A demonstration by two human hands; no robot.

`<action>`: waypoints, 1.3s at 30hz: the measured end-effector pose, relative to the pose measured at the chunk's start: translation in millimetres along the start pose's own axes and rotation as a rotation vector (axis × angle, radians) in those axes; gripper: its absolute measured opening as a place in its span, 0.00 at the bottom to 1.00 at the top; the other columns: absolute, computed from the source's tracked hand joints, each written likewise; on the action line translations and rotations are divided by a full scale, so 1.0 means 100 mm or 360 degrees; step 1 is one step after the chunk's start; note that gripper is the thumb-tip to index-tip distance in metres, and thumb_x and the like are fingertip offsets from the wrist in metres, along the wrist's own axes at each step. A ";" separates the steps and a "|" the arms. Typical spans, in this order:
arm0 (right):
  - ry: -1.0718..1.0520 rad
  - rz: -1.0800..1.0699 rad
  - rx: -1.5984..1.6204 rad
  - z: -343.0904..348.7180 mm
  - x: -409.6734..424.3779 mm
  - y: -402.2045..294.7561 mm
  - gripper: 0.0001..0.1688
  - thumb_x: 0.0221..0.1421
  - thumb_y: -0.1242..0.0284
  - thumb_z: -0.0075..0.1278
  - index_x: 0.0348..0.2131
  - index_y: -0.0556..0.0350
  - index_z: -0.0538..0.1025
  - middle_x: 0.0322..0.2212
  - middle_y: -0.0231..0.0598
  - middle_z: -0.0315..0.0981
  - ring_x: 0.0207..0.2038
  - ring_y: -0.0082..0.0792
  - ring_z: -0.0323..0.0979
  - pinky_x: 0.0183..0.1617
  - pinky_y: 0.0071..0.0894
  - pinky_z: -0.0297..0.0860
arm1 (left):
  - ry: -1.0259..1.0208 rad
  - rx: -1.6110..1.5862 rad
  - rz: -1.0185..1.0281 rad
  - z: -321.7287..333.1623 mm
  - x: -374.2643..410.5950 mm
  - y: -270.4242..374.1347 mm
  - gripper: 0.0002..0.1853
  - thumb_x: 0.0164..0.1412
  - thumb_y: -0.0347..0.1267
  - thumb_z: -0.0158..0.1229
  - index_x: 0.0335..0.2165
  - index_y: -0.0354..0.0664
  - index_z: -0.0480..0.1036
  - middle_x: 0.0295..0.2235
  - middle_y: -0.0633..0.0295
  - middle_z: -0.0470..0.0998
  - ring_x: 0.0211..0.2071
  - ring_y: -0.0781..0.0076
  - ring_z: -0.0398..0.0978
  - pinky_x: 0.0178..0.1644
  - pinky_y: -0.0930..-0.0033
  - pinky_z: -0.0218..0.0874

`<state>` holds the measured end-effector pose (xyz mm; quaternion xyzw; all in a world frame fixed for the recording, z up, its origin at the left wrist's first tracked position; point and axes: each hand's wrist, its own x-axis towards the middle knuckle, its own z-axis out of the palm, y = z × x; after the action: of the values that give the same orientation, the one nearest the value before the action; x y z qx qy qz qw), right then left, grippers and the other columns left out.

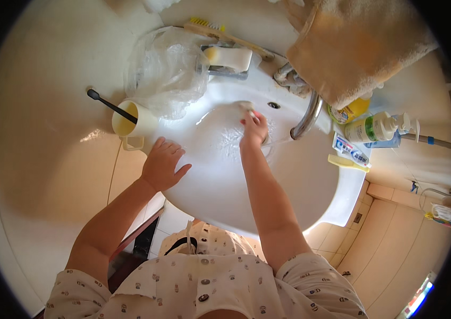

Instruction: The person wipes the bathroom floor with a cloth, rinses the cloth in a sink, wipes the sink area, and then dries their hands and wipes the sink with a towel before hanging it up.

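Observation:
My right hand (255, 129) is closed around the handle of a small brush (247, 107), whose pale head is down by the back wall of a white ceramic sink basin (301, 179). Water splashes beneath that hand, and a thin stream runs from the metal faucet (309, 117) to its right. My left hand (165, 163) rests on the basin's left rim, fingers apart, holding nothing. Just above it stands a cream mug (145, 121) with a black toothbrush (111, 105) leaning in it.
Behind the basin are a clear plastic bag (167, 71), a soap bar (229, 58) on a dish and a wooden brush (229, 38). A tan towel (353, 48) hangs at upper right above pump bottles (371, 127), a toothpaste tube (351, 150) and a yellow comb (347, 162).

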<state>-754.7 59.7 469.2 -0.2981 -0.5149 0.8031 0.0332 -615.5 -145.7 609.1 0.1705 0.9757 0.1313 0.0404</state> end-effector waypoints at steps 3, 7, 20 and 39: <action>0.0284 -0.0008 0.0322 -0.03 -0.12 -0.13 0.13 0.47 0.82 0.55 0.32 0.57 0.67 0.30 0.37 0.70 0.27 0.29 0.70 0.32 0.24 0.70 | -0.0001 -0.0052 0.0005 -0.03 -0.02 -0.03 0.16 0.50 0.38 0.58 0.34 0.37 0.73 0.37 0.55 0.74 0.43 0.57 0.68 0.57 0.54 0.49; 0.0246 -0.0063 0.0457 0.53 0.03 -0.17 0.14 0.45 0.85 0.55 0.29 0.55 0.66 0.30 0.38 0.69 0.27 0.29 0.70 0.32 0.25 0.70 | 0.0031 -0.0019 0.0033 0.03 0.04 0.00 0.16 0.51 0.40 0.58 0.33 0.38 0.74 0.34 0.56 0.74 0.42 0.60 0.68 0.59 0.56 0.47; -0.0018 0.0585 0.1007 0.31 0.16 -0.43 0.08 0.45 0.88 0.49 0.30 0.72 0.71 0.30 0.47 0.69 0.33 0.42 0.72 0.43 0.36 0.75 | 0.0073 -0.0098 0.0032 0.00 0.00 -0.03 0.11 0.45 0.33 0.60 0.29 0.39 0.74 0.31 0.59 0.74 0.40 0.61 0.69 0.54 0.60 0.52; 0.0421 0.0053 0.1027 -0.93 0.27 -1.08 0.03 0.45 0.87 0.47 0.24 0.68 0.67 0.23 0.37 0.65 0.27 0.30 0.67 0.35 0.28 0.72 | 0.0167 -0.0162 0.0076 -0.03 0.04 0.01 0.09 0.42 0.29 0.59 0.27 0.38 0.73 0.30 0.59 0.75 0.37 0.61 0.70 0.51 0.60 0.55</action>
<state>-757.0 195.1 521.3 -0.3821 -0.2209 0.8792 0.1792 -619.1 -143.8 611.8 0.1844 0.9642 0.1906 -0.0052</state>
